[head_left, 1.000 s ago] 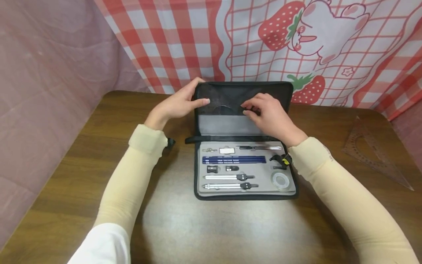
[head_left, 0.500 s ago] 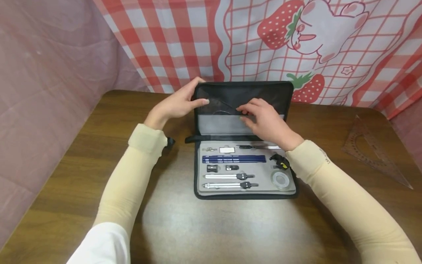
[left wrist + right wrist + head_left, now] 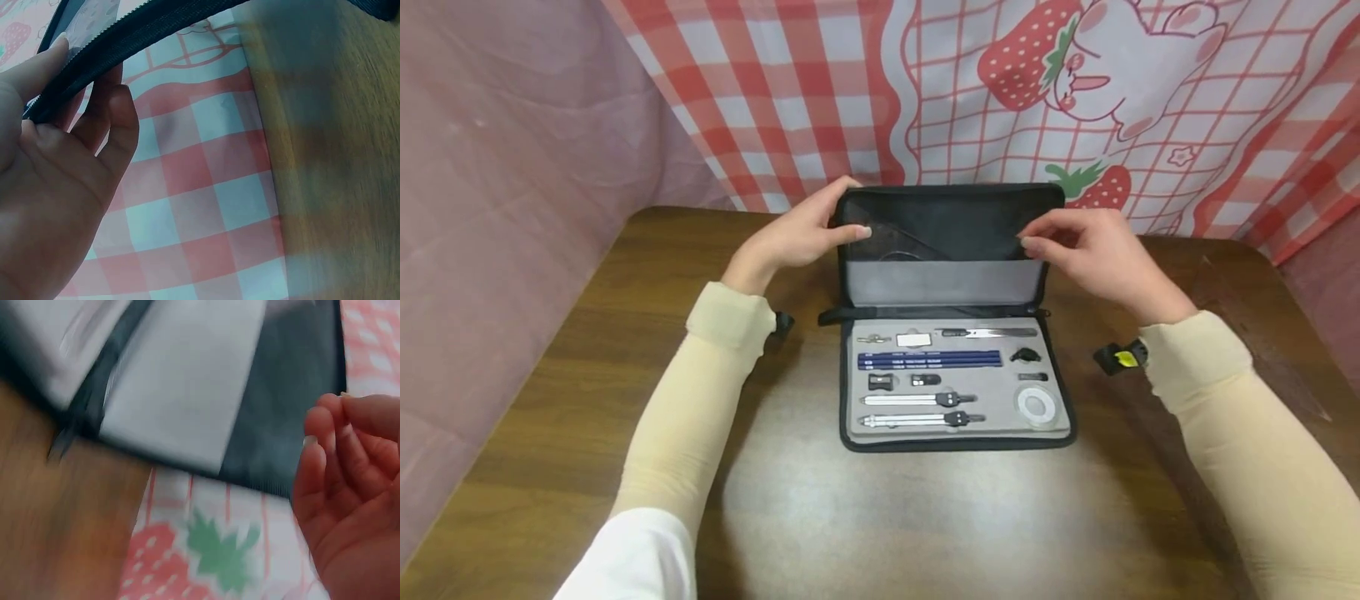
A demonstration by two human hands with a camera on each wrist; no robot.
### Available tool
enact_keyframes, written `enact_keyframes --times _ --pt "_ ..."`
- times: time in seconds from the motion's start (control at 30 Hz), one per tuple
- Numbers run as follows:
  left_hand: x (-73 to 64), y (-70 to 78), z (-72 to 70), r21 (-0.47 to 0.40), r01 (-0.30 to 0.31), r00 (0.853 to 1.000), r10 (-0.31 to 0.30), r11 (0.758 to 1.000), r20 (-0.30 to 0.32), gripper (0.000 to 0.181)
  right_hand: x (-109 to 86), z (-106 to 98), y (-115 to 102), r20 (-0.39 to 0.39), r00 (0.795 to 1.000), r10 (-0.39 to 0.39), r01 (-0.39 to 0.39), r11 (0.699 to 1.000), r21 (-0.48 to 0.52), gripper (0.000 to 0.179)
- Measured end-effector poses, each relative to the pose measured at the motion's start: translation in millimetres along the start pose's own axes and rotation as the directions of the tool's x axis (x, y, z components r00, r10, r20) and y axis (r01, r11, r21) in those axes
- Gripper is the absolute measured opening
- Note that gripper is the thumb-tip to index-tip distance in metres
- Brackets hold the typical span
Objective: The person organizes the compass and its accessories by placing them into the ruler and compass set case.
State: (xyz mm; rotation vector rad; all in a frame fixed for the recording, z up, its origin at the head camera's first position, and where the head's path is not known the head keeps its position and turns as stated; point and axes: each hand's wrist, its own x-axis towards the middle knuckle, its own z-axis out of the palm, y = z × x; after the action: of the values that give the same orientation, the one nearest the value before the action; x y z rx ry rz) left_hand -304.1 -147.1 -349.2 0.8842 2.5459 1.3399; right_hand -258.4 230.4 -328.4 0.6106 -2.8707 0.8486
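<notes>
A black zip case of drawing tools lies unfolded on the table, its lid tilted up against the cloth behind. My left hand grips the lid's left edge, thumb inside and fingers behind; the left wrist view shows the zipper edge between them. Under that thumb, faint curved and slanting lines of a clear piece show in the dark lid pocket. At the lid's right edge hovers my right hand, fingers loosely bent, with a gap between thumb and fingertips in the right wrist view and nothing held.
The grey tray holds blue pencils, a white eraser, a sharpener, two compasses and a round clear box. A transparent set square lies at the table's right, partly behind my right arm. Checked cloth hangs behind.
My right hand has moved right, from the middle of the lid pocket to the lid's right edge. My left hand keeps its hold on the lid.
</notes>
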Motion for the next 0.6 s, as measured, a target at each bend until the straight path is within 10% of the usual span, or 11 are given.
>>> enact_keyframes --times 0.13,0.33,0.47,0.6 --pt "-0.2 -1.8 -2.5 -0.003 0.004 1.000 -0.004 1.000 -0.003 0.042 -17.9 -31 44 -0.007 0.959 0.285 -0.284 0.958 0.039 0.051" --pt "0.8 -4.2 -3.5 -0.006 0.003 1.000 -0.003 1.000 0.009 0.042 -53.5 -59 123 0.004 0.771 0.637 -0.612 0.743 -0.270 0.114" --pt "0.6 -5.8 -3.7 0.004 0.005 1.000 -0.005 1.000 0.011 0.042 -70.3 -64 154 0.069 0.662 0.746 -0.674 0.633 -0.381 0.137" --pt "1.9 -6.4 -3.2 0.004 0.005 1.000 -0.005 1.000 0.007 0.041 -76.0 -56 169 0.092 0.637 0.765 -0.695 0.622 -0.360 0.143"
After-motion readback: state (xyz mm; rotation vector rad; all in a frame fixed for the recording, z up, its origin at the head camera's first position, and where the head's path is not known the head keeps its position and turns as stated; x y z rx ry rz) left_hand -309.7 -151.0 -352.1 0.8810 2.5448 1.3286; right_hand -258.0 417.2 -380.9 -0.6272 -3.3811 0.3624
